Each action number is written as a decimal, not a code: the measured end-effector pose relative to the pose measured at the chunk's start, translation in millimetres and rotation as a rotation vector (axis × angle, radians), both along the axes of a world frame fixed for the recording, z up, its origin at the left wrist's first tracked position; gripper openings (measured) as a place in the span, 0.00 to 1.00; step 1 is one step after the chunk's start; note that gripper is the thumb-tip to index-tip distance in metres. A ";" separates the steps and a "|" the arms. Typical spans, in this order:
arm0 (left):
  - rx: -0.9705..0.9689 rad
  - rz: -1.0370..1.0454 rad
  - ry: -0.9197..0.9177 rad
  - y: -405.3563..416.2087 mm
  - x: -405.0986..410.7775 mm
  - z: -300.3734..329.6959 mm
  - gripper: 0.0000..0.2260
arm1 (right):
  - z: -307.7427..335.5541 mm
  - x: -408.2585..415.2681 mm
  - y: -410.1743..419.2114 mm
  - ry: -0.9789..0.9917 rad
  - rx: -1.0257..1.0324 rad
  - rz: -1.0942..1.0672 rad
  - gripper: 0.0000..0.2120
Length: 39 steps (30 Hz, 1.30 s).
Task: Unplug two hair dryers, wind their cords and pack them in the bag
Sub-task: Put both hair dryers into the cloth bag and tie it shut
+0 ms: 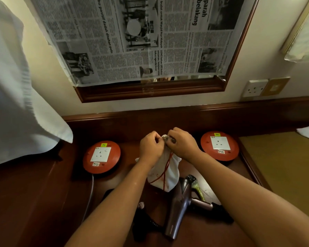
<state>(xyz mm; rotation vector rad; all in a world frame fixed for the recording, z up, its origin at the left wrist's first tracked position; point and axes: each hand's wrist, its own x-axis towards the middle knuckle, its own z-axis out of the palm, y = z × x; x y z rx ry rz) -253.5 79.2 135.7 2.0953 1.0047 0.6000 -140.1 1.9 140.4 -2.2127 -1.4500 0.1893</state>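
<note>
Bag (165,171) upright on desk (43,202), left hand (151,147) and right hand (183,144) both pinching its gathered neck, brown dryer (178,205) lying just beside it.

Dark wooden desk (43,193) fills lower frame; cream wall (268,41) above; wood-framed mirror (150,91) upper centre, newspaper-covered (132,38); white wall socket (255,88) at right; warm, dim light.

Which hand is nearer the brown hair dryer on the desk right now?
Right, narrowly. The right hand pinches the white bag's gathered mouth, up beyond the brown hair dryer and roughly in line with it. The left hand grips the same mouth, further to the left.
</note>
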 end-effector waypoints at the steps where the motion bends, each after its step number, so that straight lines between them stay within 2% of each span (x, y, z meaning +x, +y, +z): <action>1: -0.001 0.003 0.003 -0.2 -1.1 1.2 0.06 | -0.5 -1.0 -0.1 0.021 0.025 -0.023 0.08; 10: 0.019 0.004 0.024 1.2 -12.7 -3.0 0.05 | -10.1 -12.8 -2.5 0.182 0.101 -0.152 0.07; 13: -0.009 -0.015 0.022 3.3 -15.6 -5.9 0.04 | -11.3 -13.6 -3.4 0.247 0.101 -0.177 0.05; 16: -0.119 -0.096 -0.010 9.6 -15.6 -7.2 0.03 | -6.4 -9.4 -7.6 0.278 0.034 -0.098 0.05; 19: -0.254 -0.147 0.014 10.3 -11.9 -7.8 0.09 | -1.5 -7.7 -9.4 0.243 -0.031 -0.011 0.05; 23: -0.284 -0.126 0.052 4.4 -5.5 -12.4 0.09 | -8.8 -13.9 -12.0 0.125 -0.037 0.035 0.04; 26: -0.296 -0.135 0.096 2.9 -6.9 -15.1 0.10 | -18.0 -18.4 -16.9 0.045 -0.013 0.005 0.04; 30: -0.301 -0.148 0.119 -0.2 -15.3 -23.2 0.11 | -19.8 -18.0 -20.8 0.072 0.064 -0.107 0.06; 32: -0.280 -0.140 0.117 -0.2 -18.1 -23.3 0.12 | -16.8 -16.7 -20.5 0.102 0.079 -0.120 0.06; 35: -0.164 -0.120 0.111 5.0 -21.8 -25.9 0.06 | -14.3 -7.5 -22.6 0.162 0.059 -0.114 0.05; 37: -0.041 -0.081 0.121 6.9 -24.6 -27.3 0.13 | -12.9 -0.9 -25.2 0.211 0.052 -0.104 0.05; 39: 0.067 -0.109 0.173 3.4 -21.9 -25.9 0.15 | -12.4 -0.4 -26.0 0.241 0.051 -0.081 0.05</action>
